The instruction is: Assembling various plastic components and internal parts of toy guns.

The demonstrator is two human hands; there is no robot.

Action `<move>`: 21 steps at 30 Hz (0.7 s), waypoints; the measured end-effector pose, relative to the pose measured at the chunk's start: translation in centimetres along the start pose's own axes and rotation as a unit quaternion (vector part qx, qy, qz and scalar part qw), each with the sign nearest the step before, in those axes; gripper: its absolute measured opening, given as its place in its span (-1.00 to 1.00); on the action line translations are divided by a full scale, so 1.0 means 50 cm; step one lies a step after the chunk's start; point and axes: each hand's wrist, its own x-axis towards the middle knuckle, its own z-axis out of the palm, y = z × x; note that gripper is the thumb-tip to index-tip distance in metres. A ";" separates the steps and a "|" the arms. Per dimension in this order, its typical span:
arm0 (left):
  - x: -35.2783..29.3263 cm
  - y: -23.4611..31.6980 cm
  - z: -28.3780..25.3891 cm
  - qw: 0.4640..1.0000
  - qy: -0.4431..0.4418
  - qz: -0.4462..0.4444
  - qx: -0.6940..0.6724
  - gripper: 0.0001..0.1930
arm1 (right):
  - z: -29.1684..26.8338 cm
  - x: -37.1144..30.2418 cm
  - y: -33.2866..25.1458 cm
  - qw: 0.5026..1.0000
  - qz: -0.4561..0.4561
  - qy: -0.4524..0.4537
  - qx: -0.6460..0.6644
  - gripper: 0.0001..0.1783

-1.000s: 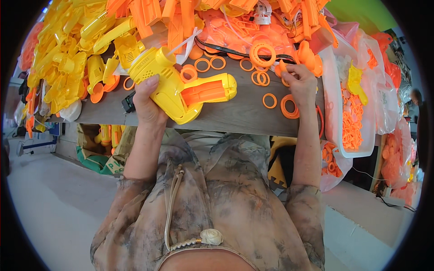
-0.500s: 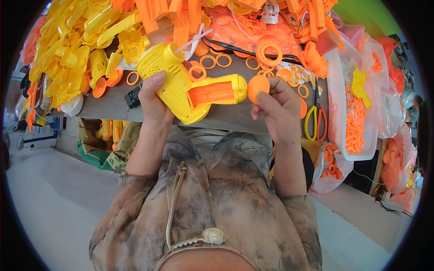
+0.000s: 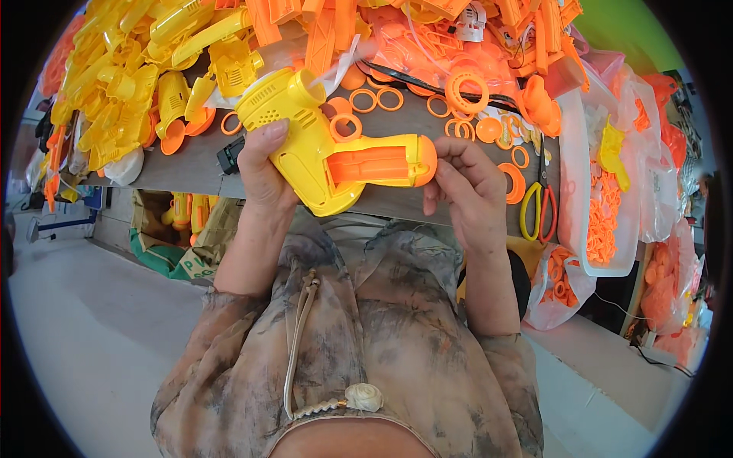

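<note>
A yellow toy hair dryer (image 3: 294, 141) is held above the table's front edge by my left hand (image 3: 263, 164), its thumb and fingers wrapped round the body. Its handle points right, with a long orange compartment (image 3: 370, 165) showing in it. A rounded orange cap (image 3: 426, 162) sits against the handle's end. My right hand (image 3: 472, 187) pinches at the cap's right side with thumb and forefinger; the other fingers are curled. Whether the cap is fully seated I cannot tell. Just behind the handle, an orange ring (image 3: 346, 137) lies partly hidden.
Yellow shells (image 3: 122, 107) are heaped at the left and orange parts (image 3: 328, 38) at the back. Scissors (image 3: 525, 206) with yellow and red handles lie right, beside a white tub (image 3: 571, 191) of small orange pieces. A black adapter (image 3: 229, 156) lies left. A sack (image 3: 156, 263) stands below.
My right hand has brought the orange cap onto the handle's end; before, a slight gap showed between them. The toy hair dryer has shifted slightly in the picture.
</note>
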 end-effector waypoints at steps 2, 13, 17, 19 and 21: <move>0.000 -0.002 0.000 1.000 0.009 0.015 0.025 -0.38 | 0.019 -0.005 -0.002 0.997 -0.034 0.057 -0.026 -0.75; -0.018 -0.010 0.001 0.998 0.002 0.032 0.061 -0.32 | -0.006 -0.015 -0.011 1.000 0.002 -0.024 0.006 -0.67; -0.033 -0.003 0.000 0.998 -0.055 0.007 0.009 -0.29 | -0.018 -0.021 -0.028 0.985 0.107 -0.119 0.062 -0.60; -0.040 0.000 -0.008 0.994 -0.100 -0.043 0.021 -0.27 | -0.019 -0.031 -0.022 0.982 0.113 -0.126 0.079 -0.58; -0.046 0.005 -0.021 0.990 -0.119 -0.056 0.050 -0.27 | -0.021 -0.040 -0.011 0.979 0.118 -0.132 0.096 -0.56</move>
